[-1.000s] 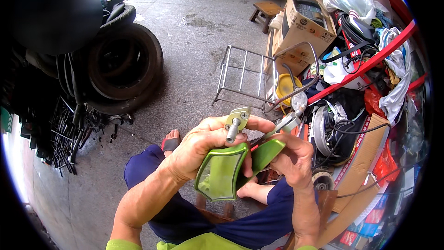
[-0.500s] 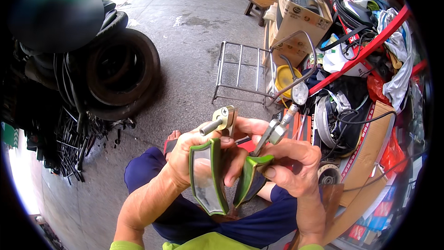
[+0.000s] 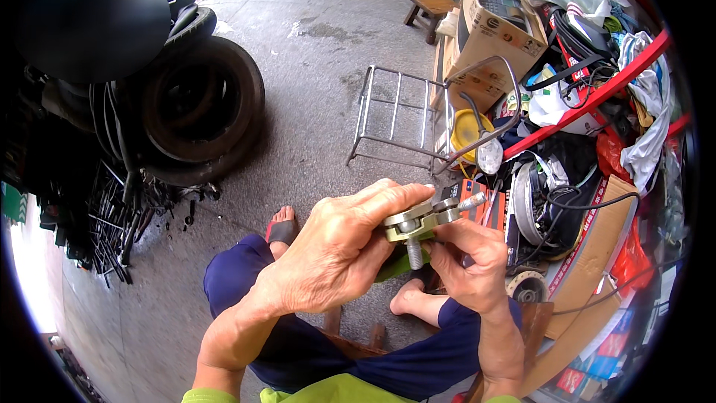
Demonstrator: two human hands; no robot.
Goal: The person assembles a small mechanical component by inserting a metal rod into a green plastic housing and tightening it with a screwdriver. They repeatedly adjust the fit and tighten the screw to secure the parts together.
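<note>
Metal brackets (image 3: 409,233) sit together over the person's blue trousers (image 3: 425,362). From the left, the left hand (image 3: 328,254) has its fingers clamped on them; one bolt (image 3: 415,255), already fitted, points down; a second bolt (image 3: 473,201) points right; the right hand (image 3: 476,260) grips them too. Whether they are joined cannot be told.

Metal fitting (image 3: 407,222) is silvery grey with a yellowish-green edge, shirt (image 3: 339,389)'s lime green, trousers (image 3: 230,275) plain navy, tyre (image 3: 251,104) blackish, rail (image 3: 630,72) bright red lol.

Bracket (image 3: 410,226) sits between fingers (image 3: 399,197), rack (image 3: 396,107) beyond, tires (image 3: 250,101) left.
</note>
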